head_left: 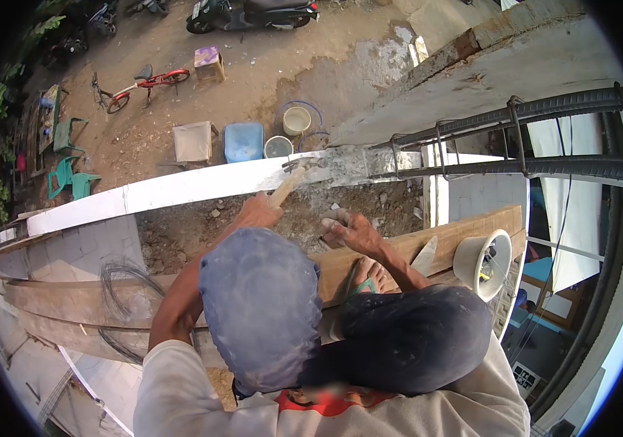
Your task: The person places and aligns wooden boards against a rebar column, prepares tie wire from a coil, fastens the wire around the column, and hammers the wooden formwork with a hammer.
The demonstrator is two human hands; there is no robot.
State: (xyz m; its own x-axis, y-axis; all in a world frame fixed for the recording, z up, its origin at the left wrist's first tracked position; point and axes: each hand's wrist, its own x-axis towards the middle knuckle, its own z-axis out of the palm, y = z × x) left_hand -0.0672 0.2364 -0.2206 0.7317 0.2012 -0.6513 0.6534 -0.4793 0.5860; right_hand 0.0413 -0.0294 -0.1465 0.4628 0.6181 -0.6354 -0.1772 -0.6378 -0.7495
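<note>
A hammer (287, 186) with a pale wooden handle is held by my left hand (259, 211), fingers wrapped round its lower end. Its dark head lies over the top of the white wall (202, 182), beside a rough grey concrete patch (351, 164). To the right, my right hand (351, 231) hovers near the wooden plank (464, 231), its fingers curled; whether anything small is in them I cannot make out. Steel rebar (544, 109) with ties runs rightward out of the concrete. One foot (368, 277) in a green sandal rests on the plank.
A white bucket (482, 264) with tools inside stands on the planks at the right. Coiled wire (125, 291) lies at the left. Beyond the wall, on the lower ground, are a blue container (243, 142), pails, chairs, a red bicycle (147, 84) and a motorbike.
</note>
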